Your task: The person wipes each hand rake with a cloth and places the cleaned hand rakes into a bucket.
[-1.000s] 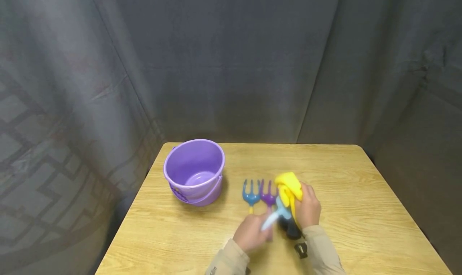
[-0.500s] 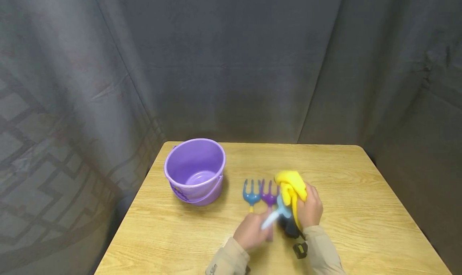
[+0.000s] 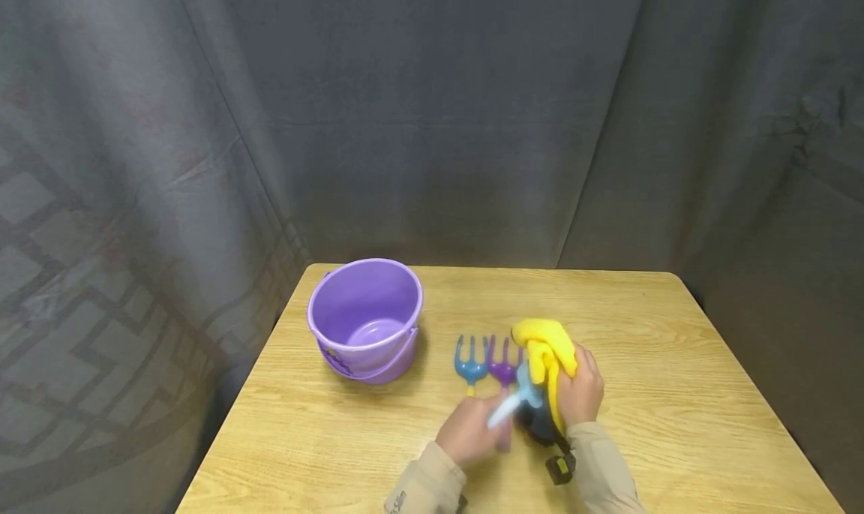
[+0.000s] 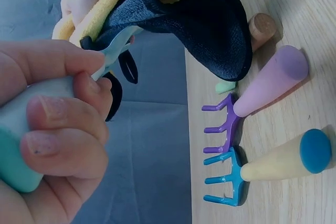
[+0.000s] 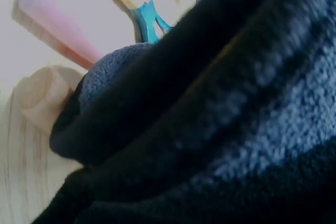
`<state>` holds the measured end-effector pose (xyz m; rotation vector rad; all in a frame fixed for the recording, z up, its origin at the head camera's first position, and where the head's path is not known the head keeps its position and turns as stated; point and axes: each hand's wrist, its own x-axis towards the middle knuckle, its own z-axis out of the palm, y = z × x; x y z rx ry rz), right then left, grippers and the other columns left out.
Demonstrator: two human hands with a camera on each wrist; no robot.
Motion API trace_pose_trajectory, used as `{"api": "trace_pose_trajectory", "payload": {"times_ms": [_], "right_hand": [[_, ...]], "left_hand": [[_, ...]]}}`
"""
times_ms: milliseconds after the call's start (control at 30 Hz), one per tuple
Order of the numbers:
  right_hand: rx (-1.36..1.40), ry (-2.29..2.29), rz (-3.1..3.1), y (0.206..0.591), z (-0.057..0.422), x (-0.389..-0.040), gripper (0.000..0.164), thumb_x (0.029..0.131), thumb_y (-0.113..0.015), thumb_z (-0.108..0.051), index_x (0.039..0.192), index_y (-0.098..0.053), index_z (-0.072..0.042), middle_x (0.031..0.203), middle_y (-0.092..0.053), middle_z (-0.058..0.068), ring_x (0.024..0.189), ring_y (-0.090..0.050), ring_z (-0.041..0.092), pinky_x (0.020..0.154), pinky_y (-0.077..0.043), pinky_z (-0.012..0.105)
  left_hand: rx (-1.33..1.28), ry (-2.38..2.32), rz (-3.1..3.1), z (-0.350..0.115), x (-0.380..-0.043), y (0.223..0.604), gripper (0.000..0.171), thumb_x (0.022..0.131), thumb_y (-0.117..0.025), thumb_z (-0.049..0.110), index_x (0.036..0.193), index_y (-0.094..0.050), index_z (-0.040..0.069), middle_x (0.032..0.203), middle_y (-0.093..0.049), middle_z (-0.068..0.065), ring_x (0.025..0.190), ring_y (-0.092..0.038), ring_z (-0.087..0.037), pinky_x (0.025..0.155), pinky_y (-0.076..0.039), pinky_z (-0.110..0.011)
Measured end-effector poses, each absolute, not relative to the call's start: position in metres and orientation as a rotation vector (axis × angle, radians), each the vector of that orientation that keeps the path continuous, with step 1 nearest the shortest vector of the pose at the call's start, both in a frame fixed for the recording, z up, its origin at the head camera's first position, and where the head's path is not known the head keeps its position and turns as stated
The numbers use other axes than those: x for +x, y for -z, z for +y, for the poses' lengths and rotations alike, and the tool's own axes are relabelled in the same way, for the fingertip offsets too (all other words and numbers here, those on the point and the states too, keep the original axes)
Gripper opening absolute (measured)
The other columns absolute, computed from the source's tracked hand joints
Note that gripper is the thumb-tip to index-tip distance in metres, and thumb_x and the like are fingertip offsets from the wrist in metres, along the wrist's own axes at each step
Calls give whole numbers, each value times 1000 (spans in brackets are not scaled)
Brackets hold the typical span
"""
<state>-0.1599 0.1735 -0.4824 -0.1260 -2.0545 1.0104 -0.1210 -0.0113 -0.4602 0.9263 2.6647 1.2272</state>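
Observation:
My left hand point(image 3: 470, 429) grips the pale handle of a light-blue toy garden tool point(image 3: 504, 412). The handle's teal end point(image 4: 18, 163) shows in the left wrist view. Around the tool's head my right hand point(image 3: 582, 390) holds a bunched cloth point(image 3: 548, 340), yellow on one side and black on the other. The head is partly covered and blurred, so its exact shape cannot be told. Dark cloth point(image 5: 210, 129) fills most of the right wrist view. Just beyond my left hand lie a blue toy fork point(image 3: 470, 368) and a purple toy fork point(image 3: 503, 371), side by side.
A purple bucket point(image 3: 378, 360) stands at the back left of the wooden table point(image 3: 648, 334), its handle folded down. A tan handle end point(image 4: 262, 27) shows beside the purple fork's pink handle point(image 4: 275, 80), partly hidden under the cloth. Grey curtains point(image 3: 432, 124) surround the table.
The yellow part of the cloth has shifted and refolded slightly in my right hand, which moved a little to the right. My left hand, the forks and the bucket stay nearly in place.

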Motion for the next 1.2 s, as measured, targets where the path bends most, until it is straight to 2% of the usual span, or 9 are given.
{"api": "trace_pose_trajectory", "payload": {"times_ms": [167,467,633,733,767,900,967,1133,1200], "right_hand": [[-218,-1103,-2043,481,175,-161,25,74,-55,14,98,-55,11,88,-56,27,79,-53,41,69,-41,46],[-317,-1180,-2015,479,177,-163,25,73,-51,16,98,-55,11,87,-55,26,78,-50,36,67,-36,37],[-389,-1240,-1973,475,179,-162,23,75,-51,14,98,-55,11,86,-54,24,76,-47,29,65,-34,30],[-507,-1332,-1928,472,184,-162,22,80,-51,7,102,-55,8,86,-54,17,76,-45,20,65,-34,26],[-549,-1357,-1905,470,187,-162,21,82,-51,4,102,-54,8,86,-54,15,75,-44,16,65,-34,24],[-665,-1433,-1810,464,199,-161,22,86,-52,-6,105,-52,5,84,-48,0,74,-41,7,65,-33,21],[-691,-1422,-1782,461,205,-159,23,87,-53,-8,105,-51,6,82,-45,-4,74,-40,5,66,-32,20],[-768,-1537,-1669,454,215,-156,30,89,-52,-13,115,-48,0,89,-43,-11,84,-43,6,76,-34,21],[-797,-1658,-1599,453,218,-154,32,90,-52,-16,120,-46,-6,95,-44,-12,89,-44,6,81,-36,22]], "left_hand": [[927,-1236,2659,-12,-123,464,34,80,-58,1,113,-57,9,63,-59,4,51,-45,4,52,-40,-12],[827,-1307,2605,-10,-123,471,15,82,-57,3,94,-61,11,62,-58,5,51,-46,2,53,-41,-15],[811,-1320,2581,-7,-122,469,15,82,-57,3,95,-61,10,62,-59,3,50,-46,2,53,-41,-14],[798,-1339,2564,-8,-122,468,29,83,-56,3,112,-59,8,61,-58,5,49,-47,1,52,-41,-15],[800,-1355,2550,-8,-122,467,29,83,-56,3,111,-59,9,61,-57,6,50,-48,0,53,-42,-15],[789,-1431,2483,-11,-123,466,12,85,-55,7,90,-63,13,60,-57,12,56,-52,-1,59,-43,-17],[793,-1456,2460,-13,-124,465,15,86,-55,9,74,-59,17,61,-57,14,59,-53,0,62,-43,-18],[766,-1502,2438,-16,-127,463,16,86,-54,9,73,-60,17,60,-58,14,60,-53,1,65,-43,-18],[731,-1507,2452,-18,-127,463,13,86,-54,10,77,-61,15,59,-57,12,54,-50,0,59,-44,-19]]}}
